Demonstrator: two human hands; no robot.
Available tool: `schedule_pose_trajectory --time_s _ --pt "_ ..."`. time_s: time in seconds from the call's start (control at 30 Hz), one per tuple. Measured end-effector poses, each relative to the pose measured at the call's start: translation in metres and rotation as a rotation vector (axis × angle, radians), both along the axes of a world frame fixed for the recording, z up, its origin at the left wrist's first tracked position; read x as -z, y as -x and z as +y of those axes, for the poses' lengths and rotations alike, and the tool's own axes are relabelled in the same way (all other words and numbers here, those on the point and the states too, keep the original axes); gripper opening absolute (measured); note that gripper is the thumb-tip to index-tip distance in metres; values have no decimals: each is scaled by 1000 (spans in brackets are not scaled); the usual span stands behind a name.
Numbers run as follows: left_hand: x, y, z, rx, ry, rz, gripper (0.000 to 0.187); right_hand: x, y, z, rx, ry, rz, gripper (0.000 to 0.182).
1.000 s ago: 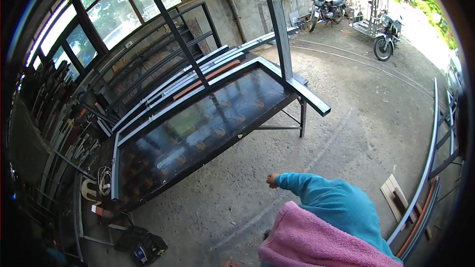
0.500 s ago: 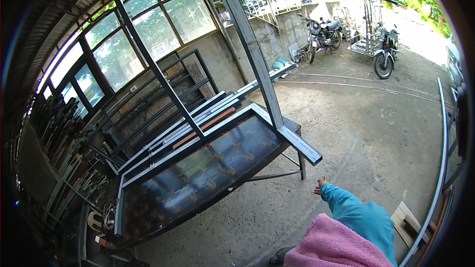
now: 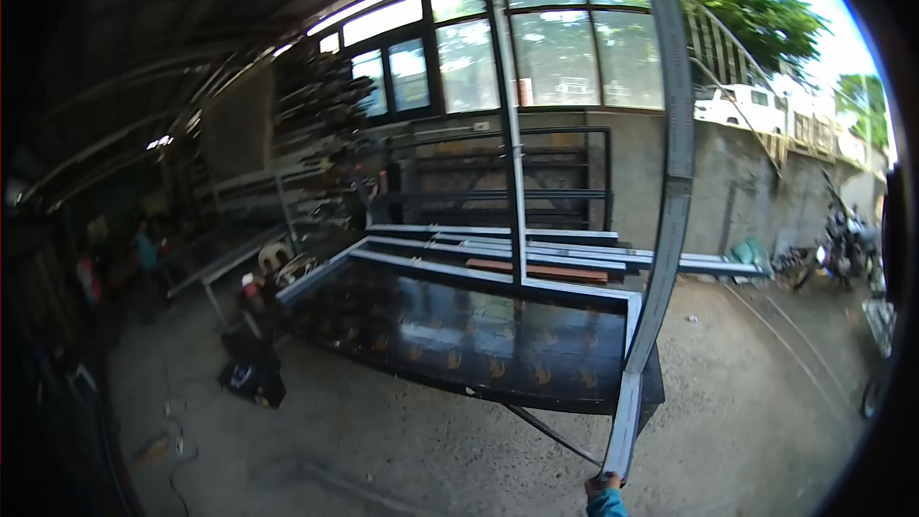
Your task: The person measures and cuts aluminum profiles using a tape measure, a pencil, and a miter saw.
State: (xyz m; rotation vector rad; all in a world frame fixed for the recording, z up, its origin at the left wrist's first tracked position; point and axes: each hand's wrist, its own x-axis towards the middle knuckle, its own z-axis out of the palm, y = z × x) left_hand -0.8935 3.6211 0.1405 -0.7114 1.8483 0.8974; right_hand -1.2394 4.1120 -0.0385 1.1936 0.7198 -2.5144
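At the bottom of the head view, my right hand [image 3: 603,484], in a teal sleeve, is closed on the near end of a grey metal tube [image 3: 624,421]. That tube is part of a metal frame [image 3: 436,271] lying on a dark-topped table [image 3: 459,345]. A wide upright tube [image 3: 674,153] rises from the frame's right side, and a thinner upright [image 3: 514,163] stands at its back edge. My left hand is out of view.
Several loose metal bars [image 3: 574,254] lie behind the frame, beside a reddish bar [image 3: 546,271]. A black bag-like object [image 3: 254,378] sits on the floor at left, near a cable [image 3: 177,445]. A motorcycle [image 3: 842,239] stands at far right.
My view has swung left. My right hand, apart from the frame before with its fingers extended, now grips the tube's end. The pink towel has left the view.
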Motion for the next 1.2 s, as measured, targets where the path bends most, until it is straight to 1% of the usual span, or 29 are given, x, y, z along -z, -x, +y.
schedule_pose_trajectory --time_s 0.03,0.07,0.1,0.13,0.17,0.2,0.23,0.27,0.3,0.33,0.4,0.43,0.5,0.53,0.6,0.63,0.67,0.73,0.77,0.8,0.87,0.9,0.97,1.0,1.03,1.07,1.1,1.13,1.2 --pt "23 -8 32 63 -27 -37 81 4 -4 8 36 110 -24 44" --pt "43 -5 67 150 -74 -51 82 7 -13 23 -85 140 -29 41" --pt "65 -1 106 219 -136 -57 82 -40 -33 25 -168 79 -41 40" --pt "74 17 145 293 -206 -33 83 -85 -59 38 -231 28 -76 39" --pt "84 53 186 332 -227 59 83 -73 -57 60 -321 129 -50 37" --pt "80 85 226 353 -202 150 84 -68 -60 83 -382 235 -26 35" --pt "77 117 262 342 4 209 78 -61 -62 105 -450 148 -8 32" --pt "71 150 299 313 205 250 73 -76 -64 117 -502 74 4 30" --pt "23 182 332 327 61 253 71 -97 -66 136 -504 77 -14 28" --pt "3 208 364 329 24 315 70 -118 -62 154 -506 79 -22 26" --pt "-73 257 430 361 -132 316 73 -141 -49 190 -478 10 14 27" --pt "-81 274 456 393 -145 290 73 -149 -41 206 -444 12 -10 27" --pt "-82 312 506 347 -322 449 67 -167 -21 241 -540 69 224 31" --pt "-74 330 529 357 -331 440 67 -178 -7 257 -528 65 216 31" --pt "-53 373 581 316 -505 608 70 -206 24 291 -676 -49 402 36" --pt "-45 402 606 306 -519 621 70 -217 41 310 -671 -104 420 34" --pt "-39 428 632 319 -521 553 73 -220 55 334 -677 -124 407 34" --pt "-41 478 681 343 -515 414 78 -230 87 378 -616 -334 432 34" --pt "-47 500 706 328 -517 394 88 -238 100 401 -592 -336 406 33" --pt "-50 524 733 336 -525 388 88 -242 118 423 -585 -342 398 33" --pt "-53 558 785 346 -517 486 91 -248 138 462 -593 -389 406 32" --pt "-58 573 808 359 -514 469 91 -251 149 477 -509 -351 435 35" --pt "-71 609 846 462 -432 488 108 -262 180 504 -475 -335 476 35" --pt "-83 626 854 461 -427 482 108 -268 196 516 -448 -327 523 36" --pt "-96 642 862 511 -444 448 111 -271 213 529 -514 -337 508 36" --pt "-102 662 869 560 -455 420 114 -268 235 540 -523 -330 512 36" --pt "-73 678 879 552 -449 473 110 -261 256 550 -611 -364 555 35" --pt "-67 695 884 533 -448 469 110 -251 276 561 -709 -398 592 35" --pt "-56 731 882 533 -497 534 111 -215 324 582 -793 -371 629 38"
